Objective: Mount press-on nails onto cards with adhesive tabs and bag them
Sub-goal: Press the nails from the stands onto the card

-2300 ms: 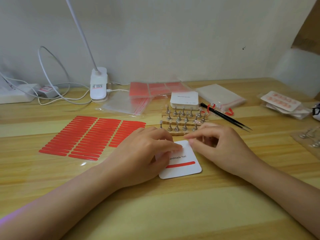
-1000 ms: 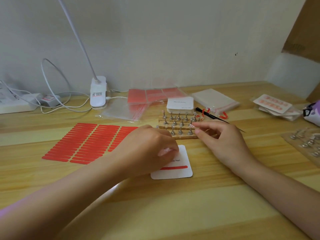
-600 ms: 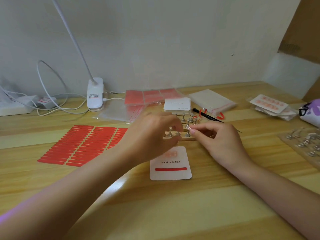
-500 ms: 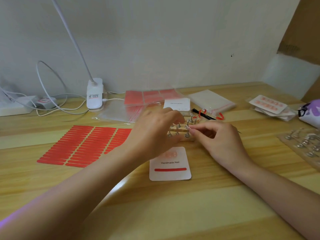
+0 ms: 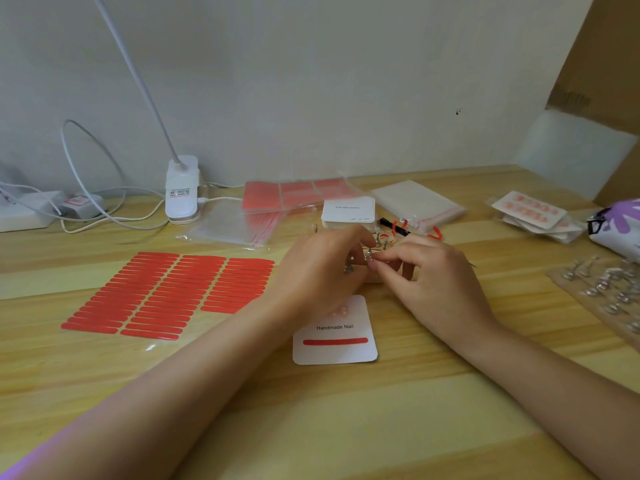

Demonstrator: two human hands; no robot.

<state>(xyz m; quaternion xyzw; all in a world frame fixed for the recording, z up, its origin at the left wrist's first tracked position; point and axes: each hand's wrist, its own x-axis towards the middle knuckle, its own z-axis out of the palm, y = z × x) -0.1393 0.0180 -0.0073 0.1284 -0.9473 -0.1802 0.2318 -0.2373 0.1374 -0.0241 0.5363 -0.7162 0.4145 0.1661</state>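
Both our hands have left the white "Handmade Nail" card [image 5: 335, 332] on the wooden bench [image 5: 346, 427]. Now left hand [image 5: 318, 271] and right hand [image 5: 433, 275] pinch a small metal nail stand [image 5: 369, 255] just beyond it, probably freeing the next nail.

My tabletop [image 5: 346, 427]: light wood, banded grain. Plain grey-white wall [image 5: 311, 81] along far edge. White clip lamp [image 5: 181, 188] at far left, thin neck rising; white cables [image 5: 86, 157] beside it. Brown cardboard [image 5: 602, 53] at far right corner.
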